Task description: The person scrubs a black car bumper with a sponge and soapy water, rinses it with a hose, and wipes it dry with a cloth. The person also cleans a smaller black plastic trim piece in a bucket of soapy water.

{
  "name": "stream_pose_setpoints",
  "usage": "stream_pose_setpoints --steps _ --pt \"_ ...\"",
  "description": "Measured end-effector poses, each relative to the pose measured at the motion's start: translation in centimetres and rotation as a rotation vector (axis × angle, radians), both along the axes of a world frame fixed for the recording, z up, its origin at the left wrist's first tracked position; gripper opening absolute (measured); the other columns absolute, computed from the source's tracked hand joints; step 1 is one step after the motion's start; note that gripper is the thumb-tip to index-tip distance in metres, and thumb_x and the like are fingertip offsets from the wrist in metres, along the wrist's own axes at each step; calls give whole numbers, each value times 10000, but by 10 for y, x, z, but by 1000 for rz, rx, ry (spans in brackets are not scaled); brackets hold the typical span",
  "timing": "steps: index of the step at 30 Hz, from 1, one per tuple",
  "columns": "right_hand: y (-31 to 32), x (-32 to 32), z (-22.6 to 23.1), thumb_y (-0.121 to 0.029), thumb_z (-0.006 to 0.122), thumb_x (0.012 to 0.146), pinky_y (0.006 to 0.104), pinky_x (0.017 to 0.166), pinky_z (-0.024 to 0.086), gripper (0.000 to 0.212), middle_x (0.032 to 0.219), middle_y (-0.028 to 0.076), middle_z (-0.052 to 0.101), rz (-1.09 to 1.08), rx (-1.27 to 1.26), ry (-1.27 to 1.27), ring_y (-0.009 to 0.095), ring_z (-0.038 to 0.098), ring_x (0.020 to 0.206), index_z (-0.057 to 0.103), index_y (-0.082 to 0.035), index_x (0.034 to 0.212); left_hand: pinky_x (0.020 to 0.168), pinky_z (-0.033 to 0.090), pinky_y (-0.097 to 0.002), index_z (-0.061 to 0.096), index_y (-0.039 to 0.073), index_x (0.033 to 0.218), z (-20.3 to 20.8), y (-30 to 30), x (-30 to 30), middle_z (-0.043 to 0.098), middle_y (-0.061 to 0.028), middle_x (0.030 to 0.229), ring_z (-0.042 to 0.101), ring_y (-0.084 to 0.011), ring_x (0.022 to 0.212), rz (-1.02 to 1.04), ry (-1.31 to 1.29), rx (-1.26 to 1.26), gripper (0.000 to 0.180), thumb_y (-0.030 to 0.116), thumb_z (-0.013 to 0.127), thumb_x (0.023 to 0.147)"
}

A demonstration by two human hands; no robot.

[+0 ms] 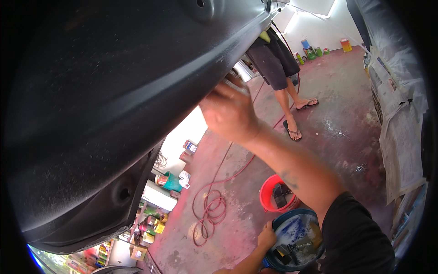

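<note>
A large dark grey car body panel (pixel 114 105) with a dull, dusty surface fills the upper left. Its lower edge is met by my right hand (pixel 230 112), the arm stretched up from the lower right. Motion smears those fingers, and the edge partly hides them, so I cannot make out whether anything is in them. Low in the view, my left hand (pixel 267 236) is closed on the rim of a dark blue bucket (pixel 315 217). Sudsy water fills this bucket, with dark blocks and a yellowish piece in it.
A red bucket (pixel 263 194) with dark items stands behind the blue one. A red hose (pixel 212 210) lies coiled on the stained floor. Another person (pixel 276 68) in shorts and flip-flops stands beyond the panel. Paper and plastic sheeting (pixel 401 141) covers something at right; several cans (pixel 157 226) line the left.
</note>
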State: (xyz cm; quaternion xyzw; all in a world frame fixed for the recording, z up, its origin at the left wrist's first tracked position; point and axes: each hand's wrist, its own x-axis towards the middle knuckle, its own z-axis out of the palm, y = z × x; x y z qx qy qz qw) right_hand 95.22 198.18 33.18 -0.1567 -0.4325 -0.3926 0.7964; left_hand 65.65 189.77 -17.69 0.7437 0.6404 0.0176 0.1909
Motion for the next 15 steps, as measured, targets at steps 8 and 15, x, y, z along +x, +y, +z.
stream_pose_setpoints --steps 8,15 --pt "9 -9 -2 -101 795 854 421 843 604 134 1040 8 761 133 50 3 255 719 978 844 -145 971 1078 568 -617 455 224 1630 -5 3 -1 611 -205 1606 682 -502 1355 -6 -5 10 577 160 586 1072" --pt "-5 -25 -6 -112 815 832 448 924 610 154 1030 11 767 82 98 -44 253 740 1031 845 -184 964 1053 574 -634 471 219 1603 -4 -1 -4 624 -198 1586 705 -521 1302 13 -33 21 540 170 579 1076"
